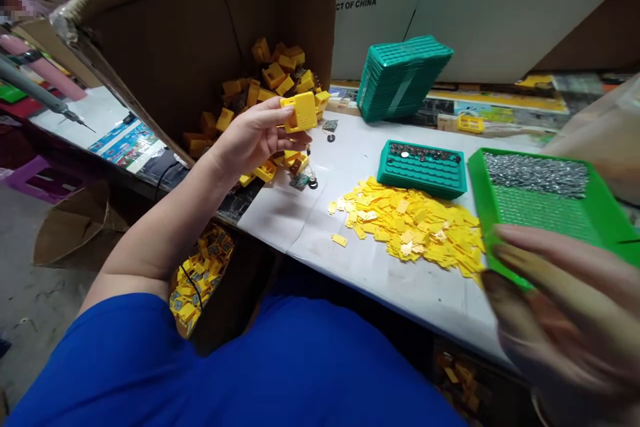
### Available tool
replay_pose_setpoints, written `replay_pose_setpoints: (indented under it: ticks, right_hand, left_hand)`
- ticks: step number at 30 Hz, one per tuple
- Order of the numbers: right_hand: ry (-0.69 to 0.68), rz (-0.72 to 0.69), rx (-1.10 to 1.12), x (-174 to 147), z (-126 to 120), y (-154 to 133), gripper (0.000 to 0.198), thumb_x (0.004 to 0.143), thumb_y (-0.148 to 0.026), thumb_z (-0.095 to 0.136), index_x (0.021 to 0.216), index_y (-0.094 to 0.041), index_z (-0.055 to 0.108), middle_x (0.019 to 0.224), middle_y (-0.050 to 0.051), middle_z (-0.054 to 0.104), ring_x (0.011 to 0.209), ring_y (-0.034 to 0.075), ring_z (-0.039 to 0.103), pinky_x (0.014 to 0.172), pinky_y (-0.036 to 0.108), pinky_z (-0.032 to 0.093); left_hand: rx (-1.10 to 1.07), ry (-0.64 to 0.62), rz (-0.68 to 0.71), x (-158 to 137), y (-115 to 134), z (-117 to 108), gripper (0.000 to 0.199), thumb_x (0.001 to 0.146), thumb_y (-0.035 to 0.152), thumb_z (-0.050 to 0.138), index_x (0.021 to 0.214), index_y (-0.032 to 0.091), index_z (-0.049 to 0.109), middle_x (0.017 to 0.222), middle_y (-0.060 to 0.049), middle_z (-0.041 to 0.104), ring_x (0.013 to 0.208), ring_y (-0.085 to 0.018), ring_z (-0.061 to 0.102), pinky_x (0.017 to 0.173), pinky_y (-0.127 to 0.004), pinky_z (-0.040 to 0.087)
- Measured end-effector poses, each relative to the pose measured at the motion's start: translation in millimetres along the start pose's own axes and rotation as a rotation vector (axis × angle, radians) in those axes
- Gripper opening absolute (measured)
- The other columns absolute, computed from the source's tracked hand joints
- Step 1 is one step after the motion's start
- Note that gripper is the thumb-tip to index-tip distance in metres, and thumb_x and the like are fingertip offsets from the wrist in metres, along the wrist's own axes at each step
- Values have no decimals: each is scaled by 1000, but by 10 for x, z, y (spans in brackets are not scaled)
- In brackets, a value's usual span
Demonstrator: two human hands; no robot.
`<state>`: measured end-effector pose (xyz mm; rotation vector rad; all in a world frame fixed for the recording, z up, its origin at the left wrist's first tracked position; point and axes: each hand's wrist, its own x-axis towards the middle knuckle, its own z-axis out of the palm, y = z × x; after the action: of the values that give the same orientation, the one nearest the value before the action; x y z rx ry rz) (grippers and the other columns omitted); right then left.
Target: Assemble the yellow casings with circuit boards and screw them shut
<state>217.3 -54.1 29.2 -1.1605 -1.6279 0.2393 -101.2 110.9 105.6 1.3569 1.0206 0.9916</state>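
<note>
My left hand (255, 133) holds a square yellow plastic casing (301, 113) between thumb and fingers, in front of an open cardboard box. From under that hand hangs a small circuit board (300, 181) with thin wires and a round black part (313, 181). My right hand (565, 307) is smeared by motion at the lower right, by the near corner of a green tray (530, 213). Whether anything is between its fingers does not show. A heap of flat yellow plastic pieces (420, 227) lies on the white tabletop (360, 273) between my hands.
The cardboard box (150, 47) spills yellow casings (280, 77). A teal tray (423, 180) holds small round parts; stacked teal trays (405, 77) stand behind. Metal screw-like pieces (537, 173) fill the green tray's far end. An electric screwdriver (45, 97) hangs at left. Below is a carton of casings (200, 280).
</note>
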Motion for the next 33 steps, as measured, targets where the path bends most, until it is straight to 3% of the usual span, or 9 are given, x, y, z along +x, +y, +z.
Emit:
replay_pose_setpoints:
  ticks: [3, 8, 14, 16, 19, 22, 27, 30, 33]
  right_hand:
    - [-121, -83, 48, 127, 302, 4, 42, 84, -24, 71, 121, -43, 66, 112, 4, 69, 97, 26, 67, 82, 52, 58]
    - [-307, 159, 260, 452, 688, 46, 23, 88, -33, 66, 110, -29, 71, 110, 6, 69, 98, 21, 67, 83, 42, 61]
    - [-484, 545, 654, 866, 1203, 36, 66, 75, -39, 77, 136, -35, 52, 147, 7, 48, 118, 27, 62, 94, 46, 57]
    - [-516, 608, 806, 969, 1359, 6, 59, 74, -37, 77, 129, -33, 58, 140, 5, 54, 110, 23, 65, 94, 43, 57]
    - [-500, 662, 936, 1037, 1487, -14, 31, 70, -33, 79, 98, -23, 69, 101, 2, 70, 86, 15, 67, 85, 35, 58]
    - [-461, 723, 941, 1018, 1466, 22, 29, 65, -30, 82, 89, -20, 69, 78, -1, 68, 68, 11, 64, 70, 28, 58]
    - [-329, 646, 740, 910, 1144, 111, 32, 71, -34, 80, 98, -20, 71, 77, 0, 70, 60, 9, 63, 57, 24, 56]
    - [-336, 538, 504, 808, 863, 117, 26, 78, -34, 74, 100, -20, 72, 80, 1, 72, 65, 12, 66, 62, 27, 58]
    - [-313, 424, 244, 659, 608, 104, 20, 84, -31, 70, 101, -22, 72, 81, 2, 73, 68, 15, 69, 65, 30, 60]
  left_hand:
    - [-105, -13, 8, 9, 50, 100, 33, 90, 31, 51, 116, 10, 58, 101, -9, 67, 93, -23, 73, 79, -36, 60]
    - [-166, -18, 33, -1, 22, 157, 33, 94, 29, 44, 119, 12, 59, 106, -7, 67, 105, -26, 71, 81, -35, 60]
    - [-154, -7, 77, -50, 19, 171, 42, 99, 30, 29, 121, 14, 60, 109, -6, 67, 112, -29, 67, 80, -36, 57]
    - [-137, -10, 19, -58, -27, 175, 37, 96, 32, 37, 119, 14, 60, 107, -7, 68, 111, -30, 68, 77, -36, 59]
    - [-164, -7, -24, -70, -121, 147, 32, 91, 30, 46, 115, 14, 61, 103, -8, 69, 106, -28, 69, 74, -33, 59]
    - [-233, -31, -11, -78, -206, 82, 28, 86, 28, 54, 109, 14, 62, 99, -8, 69, 92, -22, 72, 69, -28, 58]
    - [-265, -220, -22, -155, -339, 16, 37, 71, 28, 77, 100, 16, 59, 82, 0, 65, 58, -8, 62, 50, -18, 48]
    - [-101, -401, -7, -294, -443, 84, 38, 71, 26, 80, 100, 17, 57, 83, 0, 64, 60, -9, 60, 53, -19, 47]
    - [223, -445, 230, -450, -588, 255, 26, 77, 22, 74, 96, 16, 57, 88, -4, 62, 75, -11, 60, 62, -21, 48]
